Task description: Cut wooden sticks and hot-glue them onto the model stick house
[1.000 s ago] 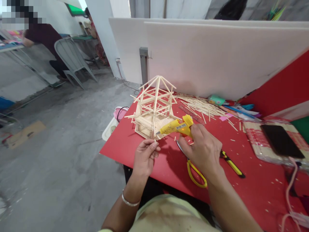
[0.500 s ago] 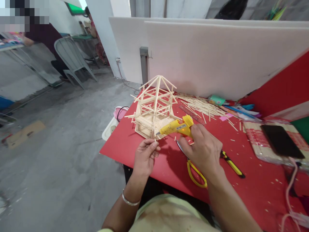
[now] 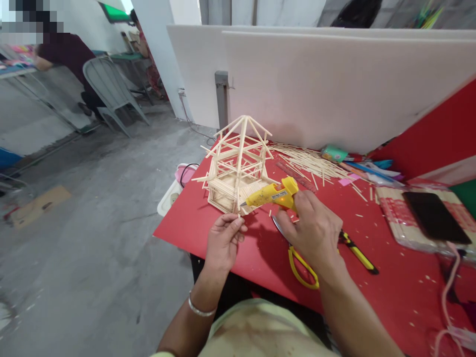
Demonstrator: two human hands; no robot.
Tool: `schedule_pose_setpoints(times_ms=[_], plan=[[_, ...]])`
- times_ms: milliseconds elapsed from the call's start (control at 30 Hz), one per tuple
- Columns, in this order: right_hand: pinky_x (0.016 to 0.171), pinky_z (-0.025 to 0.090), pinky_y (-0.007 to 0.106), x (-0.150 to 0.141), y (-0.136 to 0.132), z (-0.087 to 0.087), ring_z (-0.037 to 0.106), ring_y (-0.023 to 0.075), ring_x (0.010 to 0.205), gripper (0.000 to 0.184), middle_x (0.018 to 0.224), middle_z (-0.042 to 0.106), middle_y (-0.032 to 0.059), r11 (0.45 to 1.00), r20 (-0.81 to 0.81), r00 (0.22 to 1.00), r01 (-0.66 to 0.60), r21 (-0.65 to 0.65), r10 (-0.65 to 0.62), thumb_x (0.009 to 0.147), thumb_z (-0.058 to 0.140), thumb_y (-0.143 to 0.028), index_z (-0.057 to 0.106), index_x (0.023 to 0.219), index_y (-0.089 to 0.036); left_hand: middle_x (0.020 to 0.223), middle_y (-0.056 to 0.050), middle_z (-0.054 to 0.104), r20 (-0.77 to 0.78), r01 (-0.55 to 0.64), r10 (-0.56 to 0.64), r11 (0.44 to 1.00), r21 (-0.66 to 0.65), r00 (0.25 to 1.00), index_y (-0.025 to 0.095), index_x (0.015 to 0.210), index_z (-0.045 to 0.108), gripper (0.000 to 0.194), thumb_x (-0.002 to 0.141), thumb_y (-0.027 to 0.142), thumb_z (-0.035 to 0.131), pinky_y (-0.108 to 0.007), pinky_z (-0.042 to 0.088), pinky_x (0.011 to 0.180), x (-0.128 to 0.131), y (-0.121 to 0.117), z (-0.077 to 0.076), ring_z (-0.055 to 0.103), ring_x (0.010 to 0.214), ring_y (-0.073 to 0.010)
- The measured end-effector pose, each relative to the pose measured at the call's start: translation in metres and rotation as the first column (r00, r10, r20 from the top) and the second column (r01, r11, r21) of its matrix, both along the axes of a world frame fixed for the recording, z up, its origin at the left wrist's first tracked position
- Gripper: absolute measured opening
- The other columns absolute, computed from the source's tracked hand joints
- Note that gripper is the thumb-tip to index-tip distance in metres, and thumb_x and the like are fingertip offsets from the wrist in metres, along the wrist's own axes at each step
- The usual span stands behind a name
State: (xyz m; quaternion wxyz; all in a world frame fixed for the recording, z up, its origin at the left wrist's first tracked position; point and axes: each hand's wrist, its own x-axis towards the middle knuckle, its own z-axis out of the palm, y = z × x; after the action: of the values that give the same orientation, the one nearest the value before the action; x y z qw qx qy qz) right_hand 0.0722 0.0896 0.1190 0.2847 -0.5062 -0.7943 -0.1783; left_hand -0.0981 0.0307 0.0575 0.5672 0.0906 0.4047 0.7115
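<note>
My right hand (image 3: 316, 225) is wrapped round a yellow hot glue gun (image 3: 273, 194), its nozzle pointing left. Between the thumb and fingers of my left hand (image 3: 226, 238) is the end of a thin wooden stick (image 3: 239, 210), just under the nozzle; whether nozzle and stick touch I cannot tell. Directly behind stands a small house model (image 3: 241, 158) built of pale sticks, with an open peaked roof frame. Below my right hand lie yellow-handled scissors (image 3: 303, 270), partly hidden by it. A yellow and black utility knife (image 3: 359, 254) rests to the right.
Loose wooden sticks (image 3: 308, 161) are piled behind the model on the red table (image 3: 193, 218). A dark phone (image 3: 435, 216) lies on a plastic-wrapped pack (image 3: 394, 213), with a pink cable (image 3: 448, 282) attached. White boards (image 3: 334, 84) stand along the back. A person sits by a grey chair (image 3: 107, 87).
My hands, the glue gun and the stick hold nearly the same position throughout. In the background, the seated person's leg and foot have shifted slightly.
</note>
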Motion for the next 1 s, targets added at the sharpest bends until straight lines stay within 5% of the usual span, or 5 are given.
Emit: schedule_pose_setpoints(times_ms=[1000], plan=[[0.057,0.029,0.028,0.014,-0.006,-0.004,0.054,0.0155,0.069,0.028,0.08,0.061,0.0024,0.998,-0.044,0.998,0.053,-0.046,-0.055,0.086,0.058,-0.045,0.06,0.094,-0.019,0.068,0.0,0.07,-0.005,0.004,-0.004,1.0,-0.001,1.0,0.016,0.079,0.069,0.03,0.058,0.019,0.09,-0.014,0.042,0.043,0.004,-0.003,0.001,0.065,0.055,-0.0092]])
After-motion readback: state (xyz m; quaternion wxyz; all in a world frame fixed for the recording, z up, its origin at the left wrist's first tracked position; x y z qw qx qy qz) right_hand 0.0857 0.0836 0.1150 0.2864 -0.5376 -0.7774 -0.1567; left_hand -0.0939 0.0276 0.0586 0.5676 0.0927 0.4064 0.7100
